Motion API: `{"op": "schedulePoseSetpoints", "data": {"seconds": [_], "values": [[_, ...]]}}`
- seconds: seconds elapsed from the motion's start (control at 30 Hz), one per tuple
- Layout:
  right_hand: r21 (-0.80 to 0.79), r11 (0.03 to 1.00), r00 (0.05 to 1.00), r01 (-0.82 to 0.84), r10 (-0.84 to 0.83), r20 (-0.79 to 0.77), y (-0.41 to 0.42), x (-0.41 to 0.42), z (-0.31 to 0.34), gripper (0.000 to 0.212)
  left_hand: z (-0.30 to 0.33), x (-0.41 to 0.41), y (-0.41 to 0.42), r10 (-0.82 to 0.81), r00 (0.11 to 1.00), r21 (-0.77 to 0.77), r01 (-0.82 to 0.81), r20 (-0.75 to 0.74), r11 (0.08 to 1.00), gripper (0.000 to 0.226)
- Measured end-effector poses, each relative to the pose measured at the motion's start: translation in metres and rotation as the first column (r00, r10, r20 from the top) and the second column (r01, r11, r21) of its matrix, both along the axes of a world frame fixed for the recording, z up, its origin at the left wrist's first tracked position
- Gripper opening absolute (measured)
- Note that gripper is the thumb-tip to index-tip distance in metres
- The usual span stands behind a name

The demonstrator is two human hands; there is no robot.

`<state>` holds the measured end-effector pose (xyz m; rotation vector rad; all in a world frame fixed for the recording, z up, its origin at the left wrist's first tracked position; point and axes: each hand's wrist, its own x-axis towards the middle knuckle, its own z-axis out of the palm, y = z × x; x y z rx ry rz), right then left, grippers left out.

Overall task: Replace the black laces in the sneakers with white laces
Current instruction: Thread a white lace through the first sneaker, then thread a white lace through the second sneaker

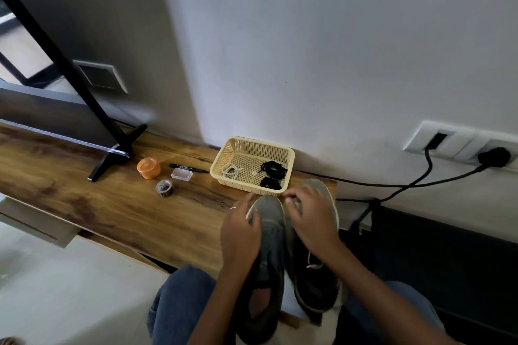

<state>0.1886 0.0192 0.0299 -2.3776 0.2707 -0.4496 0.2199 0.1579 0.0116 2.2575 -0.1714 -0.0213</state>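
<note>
My knees in blue jeans [179,297] are closest to me, and just above them two grey sneakers stand side by side at the near edge of the wooden table [112,204], toes pointing to the wall. My left hand [241,235] lies over the left sneaker [270,235], fingers curled around its toe side, and a thin white lace [234,208] shows beside the fingertips; I think the fingers pinch it, but this part is blurred. My right hand [311,218] is over the right sneaker [322,274], fingers bent and pinching together near the toe; what they hold I cannot tell. A piece of white lace is seen in the right sneaker near my wrist. Just behind the toes stands a yellow plastic basket [290,154], touching the wall, with a coiled white lace [231,171] on its left and two bundles of black laces [273,169] on its right. To the left of the basket lie a roll of tape [164,187], a small clear box [181,174], a black marker [187,167] with writing too small to read, and an orange container [148,167]. Farther left stands the black foot of a TV [112,157]. On the wall at right, a black plug [494,157] sits in a white socket plate [459,140].
</note>
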Motion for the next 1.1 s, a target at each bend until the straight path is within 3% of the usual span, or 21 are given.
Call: {"op": "schedulePoseSetpoints", "data": {"seconds": [0.17,0.4,0.5,0.6,0.73,0.87,0.97,1.1], "values": [[0.032,0.988,0.981,-0.153,0.155,-0.117,0.020,0.093,-0.006,0.017,-0.014,0.041,0.006,0.097,0.993,-0.047,-0.100,-0.068,0.994,0.044],[0.044,0.993,0.929,-0.112,0.120,-0.350,0.032,0.193,-0.042,0.016,-0.026,0.054,-0.001,0.135,0.968,-0.195,-0.178,-0.212,0.964,0.049],[0.024,0.995,0.878,-0.097,0.097,-0.469,0.040,0.219,-0.061,0.039,-0.032,0.057,0.002,0.147,0.965,-0.214,-0.194,-0.219,0.957,0.050],[-0.028,0.995,0.850,-0.094,0.066,-0.522,0.046,0.232,-0.083,0.036,-0.036,0.060,0.003,0.174,0.959,-0.214,-0.222,-0.222,0.951,0.049],[-0.037,0.999,0.883,-0.031,0.010,-0.469,0.049,0.237,-0.102,0.018,-0.037,0.062,0.003,0.203,0.954,-0.232,-0.253,-0.221,0.939,0.046],[0.103,0.994,0.949,0.048,-0.013,-0.316,0.049,0.217,-0.071,0.011,-0.031,0.064,0.008,0.256,0.924,-0.306,-0.340,-0.283,0.889,0.040],[0.244,0.969,0.985,0.026,0.017,-0.173,0.049,0.179,-0.035,0.005,-0.017,0.063,0.010,0.250,0.885,-0.454,-0.423,-0.393,0.784,0.041],[0.334,0.942,0.989,-0.012,0.060,-0.135,0.052,0.117,-0.007,0.009,-0.008,0.062,0.007,0.120,0.898,-0.676,-0.401,-0.423,0.619,0.064]]}}
